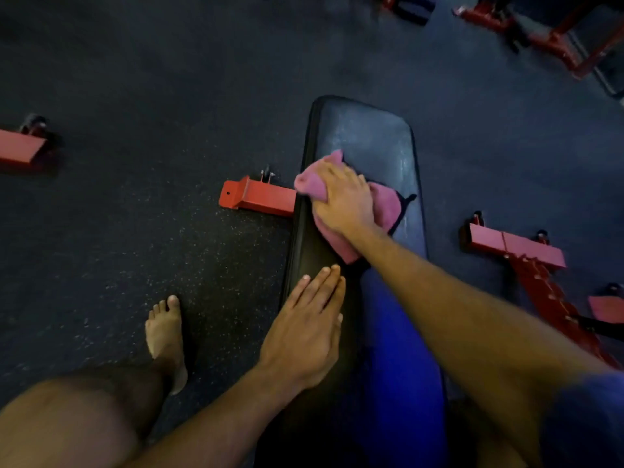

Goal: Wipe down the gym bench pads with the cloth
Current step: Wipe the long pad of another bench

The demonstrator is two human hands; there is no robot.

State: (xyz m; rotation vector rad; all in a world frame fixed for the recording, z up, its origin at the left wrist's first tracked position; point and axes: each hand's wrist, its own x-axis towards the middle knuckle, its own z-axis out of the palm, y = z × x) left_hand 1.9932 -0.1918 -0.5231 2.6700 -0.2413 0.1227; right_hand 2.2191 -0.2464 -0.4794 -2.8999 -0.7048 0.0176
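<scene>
Head view: right hand [344,201] seemingly grips cloth [385,204] on pad [371,136]; left hand [309,329] flat; red frames [260,197] flank.

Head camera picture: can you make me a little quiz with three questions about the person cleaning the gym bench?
1. True or false: the left hand lies flat on the bench pad with straight fingers.
2. What colour is the cloth under the right hand?
A. pink
B. green
C. white
3. Fill in: the bare foot stands on the dark speckled ____, to the left of the bench.

Key:
1. True. It holds nothing.
2. A. The right hand presses the pink cloth onto the pad.
3. Floor.
</scene>
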